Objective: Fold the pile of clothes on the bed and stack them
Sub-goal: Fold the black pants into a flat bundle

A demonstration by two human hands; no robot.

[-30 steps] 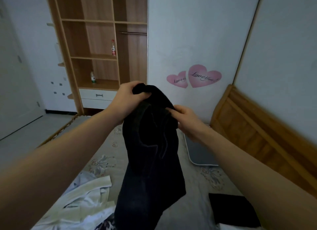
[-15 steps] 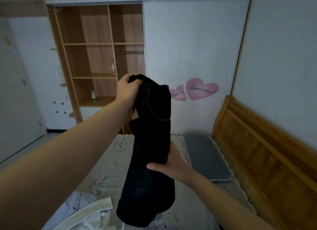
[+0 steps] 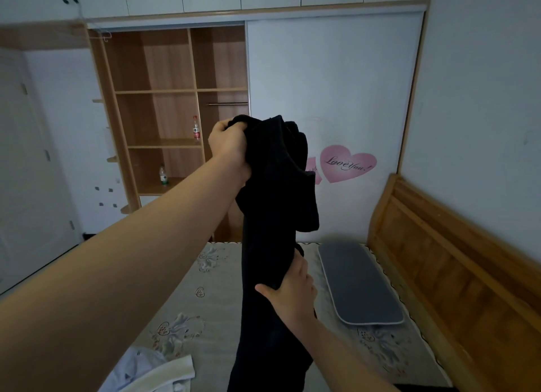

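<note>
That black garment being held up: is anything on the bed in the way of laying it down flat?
Nothing visible blocks it. The black garment hangs over bare mattress; the grey pillow lies to the right, white clothes at lower left.

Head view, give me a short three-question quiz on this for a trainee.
1. True or false: the left hand grips the top of the black garment.
2. Where is the right hand's grip? A) on the pillow B) lower down the garment C) on the headboard
3. Fill in: the grey pillow lies on the ____, beside the wooden headboard.

Key: 1 true; 2 B; 3 bed.
</note>
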